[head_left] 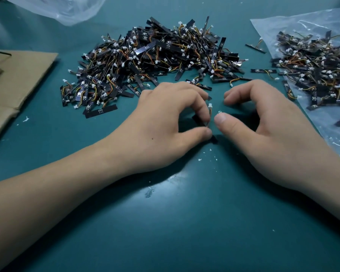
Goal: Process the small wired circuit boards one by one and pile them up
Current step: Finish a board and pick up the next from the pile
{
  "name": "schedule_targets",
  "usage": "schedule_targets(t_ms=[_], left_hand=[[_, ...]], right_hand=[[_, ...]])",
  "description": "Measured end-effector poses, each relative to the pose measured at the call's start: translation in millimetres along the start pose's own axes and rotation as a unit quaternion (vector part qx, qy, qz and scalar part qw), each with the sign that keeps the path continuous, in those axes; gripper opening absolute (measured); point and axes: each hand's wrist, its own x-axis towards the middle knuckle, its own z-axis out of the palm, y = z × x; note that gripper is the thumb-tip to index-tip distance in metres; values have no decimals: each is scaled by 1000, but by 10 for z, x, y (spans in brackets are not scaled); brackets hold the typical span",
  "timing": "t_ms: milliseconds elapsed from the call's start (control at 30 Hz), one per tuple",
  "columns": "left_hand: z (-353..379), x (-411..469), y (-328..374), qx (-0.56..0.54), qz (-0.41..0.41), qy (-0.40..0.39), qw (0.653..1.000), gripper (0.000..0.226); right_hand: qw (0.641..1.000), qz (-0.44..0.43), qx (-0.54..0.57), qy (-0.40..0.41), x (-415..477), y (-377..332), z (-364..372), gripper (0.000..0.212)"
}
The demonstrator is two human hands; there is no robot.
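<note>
One board in play, near the middle of the bench, and my left hand has it pinched between thumb and forefinger. It's dark and mostly hidden under the fingers, with its wire standing up to a white connector. The right hand sits just beside it, thumb tip right up against that wire. Thumb and curled fingers are apart, with nothing clamped between them. I can't tell whether the thumb actually touches the wire.

So I'd call this mid-process on a single piece, not yet piled.

Beyond the hands, toward the far edge, there's the big heap of boards and wires, loose on the bench. Over at the right edge a smaller heap lies on a clear bag. One is supply and one is finished work, I'd guess, but from here I can't say which. Either way both hold plenty, so I judge the job well under way and far from over.

A couple of strays lie between the two heaps. White crumbs are scattered near the hands. There's cardboard along the left edge and crumpled plastic at the far left corner.
</note>
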Motion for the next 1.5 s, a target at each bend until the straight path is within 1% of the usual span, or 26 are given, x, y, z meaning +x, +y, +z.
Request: schedule_targets(t_ms=[100,167,200,300,367,433,533,633,733,800,867,900,1000,1133,1333,1433,1500], left_hand=[[-2,12,-38,-27,8,29,999,15],[11,3,-27,-19,15,47,999,13],[13,-3,-11,-16,17,53,998,12],[5,-18,15,-27,31,61,997,10],[2,-23,16,-29,38,60,997,10],[-2,-28,19,-31,34,67,997,10],[-8,-35,30,-51,28,96,994,11],[-9,-33,41,-65,28,106,992,10],[-6,-39,50,-79,29,104,991,10],[-5,-40,49,-89,21,114,989,13],[-6,-39,44,-91,17,122,988,6],[-8,-36,42,-89,13,121,989,3],[-11,-29,29,-92,5,111,990,6],[-7,-37,50,-80,14,97,992,7],[-18,-22,50,-107,10,65,992,9],[-13,-29,61,-92,21,40,995,7],[-10,-33,54,-82,23,43,995,7]], right_hand=[[997,-66,-22,-35,6,-28,6,26],[994,-96,-7,-42,11,-11,10,14],[994,-105,7,-39,13,8,9,11],[995,-86,56,-14,20,35,-3,10],[995,-68,69,5,24,46,-9,8],[996,-69,56,-9,23,56,-6,7],[996,-78,34,-32,23,48,-4,17],[995,-82,39,-36,24,45,-3,14],[994,-76,70,-17,16,37,-6,10],[994,-68,80,8,5,28,-5,10],[994,-58,89,29,-5,19,-9,8],[994,-54,92,30,-7,12,-13,8],[995,-54,87,23,-12,-4,-19,7],[996,-52,71,14,-1,17,-23,12],[993,-60,102,0,6,14,-17,8],[992,-55,109,-11,12,17,-16,8],[992,-58,108,-5,13,12,-14,8]])
